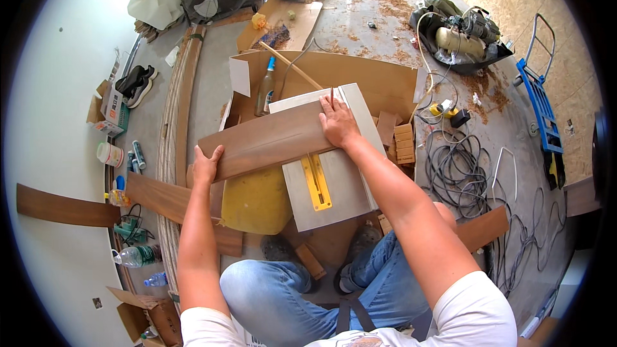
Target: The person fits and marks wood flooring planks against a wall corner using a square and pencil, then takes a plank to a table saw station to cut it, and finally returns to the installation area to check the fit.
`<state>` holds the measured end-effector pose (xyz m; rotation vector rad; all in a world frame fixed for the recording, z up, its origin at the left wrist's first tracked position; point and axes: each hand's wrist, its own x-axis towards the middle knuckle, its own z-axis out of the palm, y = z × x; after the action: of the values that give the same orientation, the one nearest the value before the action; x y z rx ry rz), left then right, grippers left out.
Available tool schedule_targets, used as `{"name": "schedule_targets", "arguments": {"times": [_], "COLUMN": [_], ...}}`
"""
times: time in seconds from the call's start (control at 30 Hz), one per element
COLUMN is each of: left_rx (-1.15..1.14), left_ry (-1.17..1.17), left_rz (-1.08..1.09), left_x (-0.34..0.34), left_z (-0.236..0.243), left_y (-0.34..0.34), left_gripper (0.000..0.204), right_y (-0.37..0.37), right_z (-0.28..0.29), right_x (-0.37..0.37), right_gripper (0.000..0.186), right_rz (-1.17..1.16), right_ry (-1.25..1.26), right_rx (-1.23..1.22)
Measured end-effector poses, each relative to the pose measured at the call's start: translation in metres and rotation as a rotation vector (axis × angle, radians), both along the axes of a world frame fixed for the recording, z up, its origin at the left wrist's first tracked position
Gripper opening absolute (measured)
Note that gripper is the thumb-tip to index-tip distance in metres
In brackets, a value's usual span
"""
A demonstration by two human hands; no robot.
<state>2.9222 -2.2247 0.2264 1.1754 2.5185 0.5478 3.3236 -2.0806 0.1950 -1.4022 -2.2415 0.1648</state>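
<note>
A brown wooden plank (270, 138) lies slanted across the grey top of a table saw (299, 209), its left part reaching out past the table. My left hand (207, 165) grips the plank's left end, thumb on top and fingers at the end edge. At the other end my right hand (339, 122) is closed over the plank's right edge. A thin dark piece stands just beyond the right fingertips; its kind is unclear. A yellow slotted insert plate (316, 183) sits in the saw top, near the plank's front edge. Below the plank's left half is the saw's yellow body (257, 199).
More brown planks (154, 196) lie at the left, beside a long bundle of strips (173, 122). A cardboard sheet (360, 71) and a glass bottle (265, 90) stand behind the saw. Coiled cables (456, 170), an air compressor (466, 38) and a blue hand truck (543, 103) are at right.
</note>
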Motion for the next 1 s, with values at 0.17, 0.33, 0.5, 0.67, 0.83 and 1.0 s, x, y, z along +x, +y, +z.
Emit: {"name": "schedule_targets", "arguments": {"times": [0.17,0.33,0.5,0.67,0.83,1.0], "left_rx": [-0.031,-0.062,-0.050,-0.044,-0.033,0.038], "left_ry": [-0.002,0.023,0.033,0.018,0.004,-0.023], "left_rz": [0.010,0.005,0.004,0.002,0.002,-0.018], "left_x": [0.011,0.007,0.004,0.008,0.012,0.007], "left_z": [0.007,0.002,-0.006,-0.004,0.000,-0.010], "left_y": [-0.010,-0.021,-0.029,-0.038,-0.042,-0.047], "left_gripper": [0.116,0.117,0.119,0.119,0.116,0.113], "right_y": [-0.012,-0.027,-0.036,-0.043,-0.050,-0.052], "right_z": [0.002,0.001,0.001,0.000,0.002,-0.001], "right_x": [0.003,0.007,0.009,0.012,0.014,0.018], "right_gripper": [0.056,0.056,0.056,0.057,0.057,0.058], "right_rz": [-0.002,-0.013,-0.013,-0.009,-0.015,-0.002], "right_ry": [0.010,0.029,0.014,0.008,0.010,0.025], "right_rx": [-0.040,-0.054,-0.062,-0.064,-0.086,-0.093]}}
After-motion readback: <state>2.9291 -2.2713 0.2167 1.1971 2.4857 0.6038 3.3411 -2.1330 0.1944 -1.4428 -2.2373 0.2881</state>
